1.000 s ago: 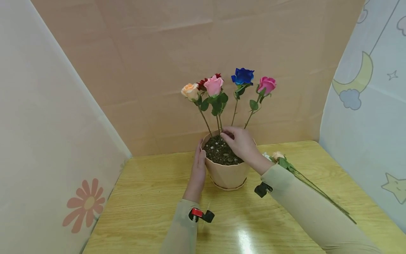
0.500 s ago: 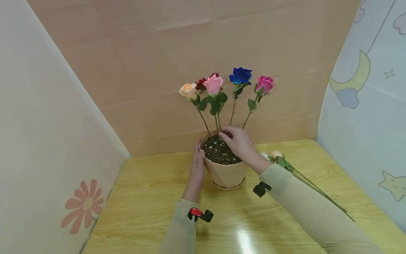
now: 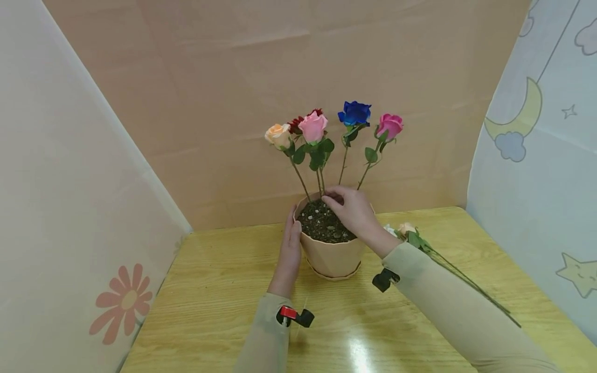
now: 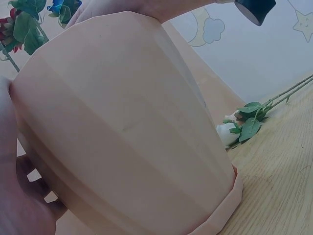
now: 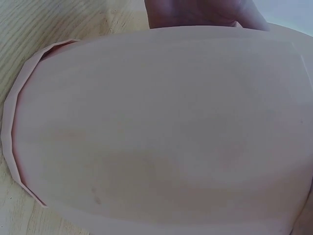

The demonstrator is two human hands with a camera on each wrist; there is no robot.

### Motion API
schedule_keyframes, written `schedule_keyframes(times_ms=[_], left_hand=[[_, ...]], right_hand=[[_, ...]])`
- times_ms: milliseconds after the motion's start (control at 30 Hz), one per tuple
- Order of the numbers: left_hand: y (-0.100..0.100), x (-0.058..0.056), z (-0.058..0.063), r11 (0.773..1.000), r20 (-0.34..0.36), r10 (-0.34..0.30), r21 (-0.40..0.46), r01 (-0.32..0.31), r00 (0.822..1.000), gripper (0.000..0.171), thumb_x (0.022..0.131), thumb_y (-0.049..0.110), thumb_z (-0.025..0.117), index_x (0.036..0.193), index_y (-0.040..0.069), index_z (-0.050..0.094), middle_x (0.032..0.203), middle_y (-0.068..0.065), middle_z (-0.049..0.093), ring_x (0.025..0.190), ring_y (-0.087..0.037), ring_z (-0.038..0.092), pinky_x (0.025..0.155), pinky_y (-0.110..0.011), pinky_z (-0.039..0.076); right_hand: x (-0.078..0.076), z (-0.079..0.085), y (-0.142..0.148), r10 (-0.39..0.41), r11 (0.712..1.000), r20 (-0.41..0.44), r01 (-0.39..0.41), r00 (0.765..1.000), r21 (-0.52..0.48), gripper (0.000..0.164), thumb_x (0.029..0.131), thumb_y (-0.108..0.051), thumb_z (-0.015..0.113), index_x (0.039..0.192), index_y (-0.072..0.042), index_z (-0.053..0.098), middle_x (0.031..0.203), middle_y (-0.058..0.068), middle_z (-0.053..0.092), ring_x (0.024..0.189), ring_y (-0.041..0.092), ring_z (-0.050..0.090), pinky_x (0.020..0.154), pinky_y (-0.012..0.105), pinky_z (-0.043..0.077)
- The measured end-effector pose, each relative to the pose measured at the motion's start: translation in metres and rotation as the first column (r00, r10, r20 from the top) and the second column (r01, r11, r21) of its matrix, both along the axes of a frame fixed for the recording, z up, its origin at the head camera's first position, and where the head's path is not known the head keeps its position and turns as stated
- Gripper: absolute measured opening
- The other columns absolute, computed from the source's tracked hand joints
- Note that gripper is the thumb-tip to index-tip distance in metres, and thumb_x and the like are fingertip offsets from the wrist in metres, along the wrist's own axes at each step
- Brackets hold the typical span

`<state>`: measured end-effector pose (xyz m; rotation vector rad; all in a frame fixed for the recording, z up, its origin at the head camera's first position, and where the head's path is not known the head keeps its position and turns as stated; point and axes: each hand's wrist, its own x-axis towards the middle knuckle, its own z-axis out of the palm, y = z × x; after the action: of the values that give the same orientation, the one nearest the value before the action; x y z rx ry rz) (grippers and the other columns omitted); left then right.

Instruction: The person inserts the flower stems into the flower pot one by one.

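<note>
Soil (image 3: 322, 223), dark and flecked with pale bits, is filling a faceted, peach-coloured pot (image 3: 333, 258), which is standing in a matching saucer (image 3: 333, 278) on a yellow wood-grain counter (image 3: 224, 290). A peach rose (image 3: 278, 136) leaning left, a light pink rose (image 3: 313, 128) with green leaves, a dark red flower (image 3: 295, 124) partly behind it, a deep blue rose (image 3: 355, 113) and a magenta rose (image 3: 389, 126) leaning right are rising above the pot. The right hand (image 3: 352, 211) is pinching a thin stem (image 3: 322, 181) below the pink rose; which bloom it is carrying cannot be told. The left hand (image 3: 291, 251), fingers extended, is touching the pot's left side. Rightward, a pale peach rose (image 3: 407, 228) and a white flower (image 3: 389, 229) are lying on the counter.
</note>
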<state>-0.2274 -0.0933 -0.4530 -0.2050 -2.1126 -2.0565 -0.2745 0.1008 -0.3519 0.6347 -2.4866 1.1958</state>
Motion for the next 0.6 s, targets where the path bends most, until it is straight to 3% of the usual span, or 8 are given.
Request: schedule_keyframes(times_ms=[600], left_hand=[[0.0001,0.0002,-0.0012,1.0,0.002,-0.011,0.012,0.01,1.0,0.058,0.121,0.05,0.031,0.177,0.039,0.021,0.182,0.004,0.018,0.168,-0.028,0.016,0.132,-0.063,0.015]], right_hand=[[0.001,-0.0045,0.0024,0.0,0.996,0.018,0.001,1.0,-0.084,0.027,0.108,-0.023,0.076,0.127,-0.004,0.08,0.116,0.01,0.08,0.101,0.027,0.075,0.091,0.051,0.061]])
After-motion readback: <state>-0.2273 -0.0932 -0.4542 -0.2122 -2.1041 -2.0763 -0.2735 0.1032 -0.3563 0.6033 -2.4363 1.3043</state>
